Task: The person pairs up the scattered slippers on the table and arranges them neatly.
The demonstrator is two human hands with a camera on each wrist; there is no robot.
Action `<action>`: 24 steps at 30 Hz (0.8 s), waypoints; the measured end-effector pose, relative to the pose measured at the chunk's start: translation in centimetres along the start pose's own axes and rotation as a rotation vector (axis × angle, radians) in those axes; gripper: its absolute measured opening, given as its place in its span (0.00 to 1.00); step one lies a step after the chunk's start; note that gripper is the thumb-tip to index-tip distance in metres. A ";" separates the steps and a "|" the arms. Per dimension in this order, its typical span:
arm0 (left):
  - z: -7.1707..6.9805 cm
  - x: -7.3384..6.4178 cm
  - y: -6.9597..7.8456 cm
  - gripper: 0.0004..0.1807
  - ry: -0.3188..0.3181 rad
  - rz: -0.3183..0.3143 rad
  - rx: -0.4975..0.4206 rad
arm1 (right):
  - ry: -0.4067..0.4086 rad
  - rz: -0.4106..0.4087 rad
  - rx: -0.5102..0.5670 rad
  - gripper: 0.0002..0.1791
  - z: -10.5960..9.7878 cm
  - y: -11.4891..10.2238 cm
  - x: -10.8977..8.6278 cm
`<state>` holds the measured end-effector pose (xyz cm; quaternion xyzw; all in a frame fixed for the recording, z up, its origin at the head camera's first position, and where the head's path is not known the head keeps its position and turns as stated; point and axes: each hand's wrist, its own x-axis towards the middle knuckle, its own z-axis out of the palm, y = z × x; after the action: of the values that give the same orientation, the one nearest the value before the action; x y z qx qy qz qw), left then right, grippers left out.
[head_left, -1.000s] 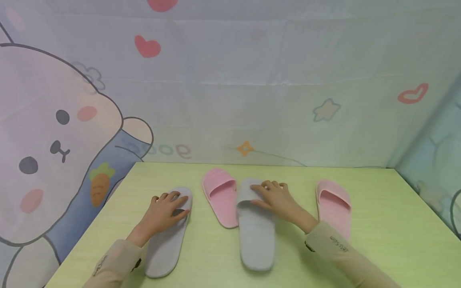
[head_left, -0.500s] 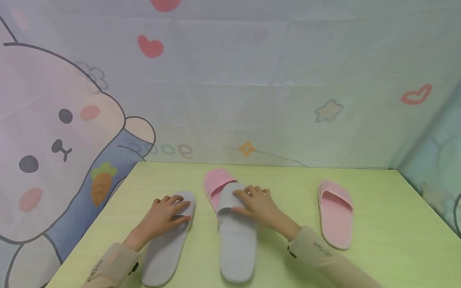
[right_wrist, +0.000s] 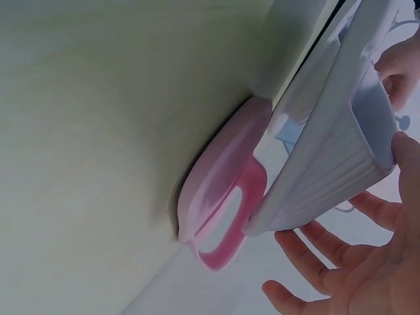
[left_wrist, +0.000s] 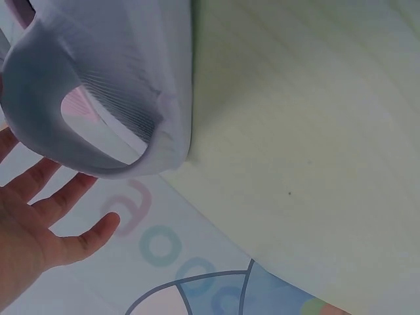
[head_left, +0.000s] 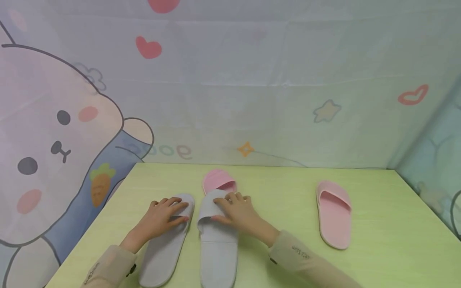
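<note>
Two grey slippers lie side by side in the head view. My left hand (head_left: 162, 216) grips the strap of the left grey slipper (head_left: 162, 256), its thumb by the strap opening and fingers over the top. My right hand (head_left: 239, 214) holds the right grey slipper (head_left: 217, 260) by the strap, thumb on one edge and fingers spread along the other side. In the right wrist view this grey slipper (right_wrist: 328, 157) is tilted and raised off the table beside a pink slipper (right_wrist: 223, 170). From the head, it covers most of that pink slipper (head_left: 217, 180).
A second pink slipper (head_left: 335, 216) lies on the right of the light yellow-green table (head_left: 288, 192), toe pointing away. Behind the table's far edge hangs a printed cloth (head_left: 230, 80) with a cartoon animal (head_left: 54, 140), hearts and stars.
My right hand has carried its grey slipper left and toward me, across the pink slipper, closer to the left one. The left hand and its slipper have shifted slightly toward me.
</note>
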<state>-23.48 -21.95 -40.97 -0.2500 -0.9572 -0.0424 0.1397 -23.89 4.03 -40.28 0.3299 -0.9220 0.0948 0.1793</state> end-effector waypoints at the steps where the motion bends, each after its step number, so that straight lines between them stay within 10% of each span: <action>1: 0.0 0.0 0.0 0.24 -0.001 0.000 -0.002 | 0.007 -0.004 -0.015 0.25 0.1 -0.2 0.1; 24: -0.7 -0.6 -1.0 0.22 -0.032 -0.025 -0.004 | -0.087 0.020 -0.005 0.28 1.5 -2.9 1.2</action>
<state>-23.33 -23.18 -40.48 -0.2389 -0.9623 -0.0419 0.1232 -23.34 0.69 -41.02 0.3241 -0.9324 0.0798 0.1387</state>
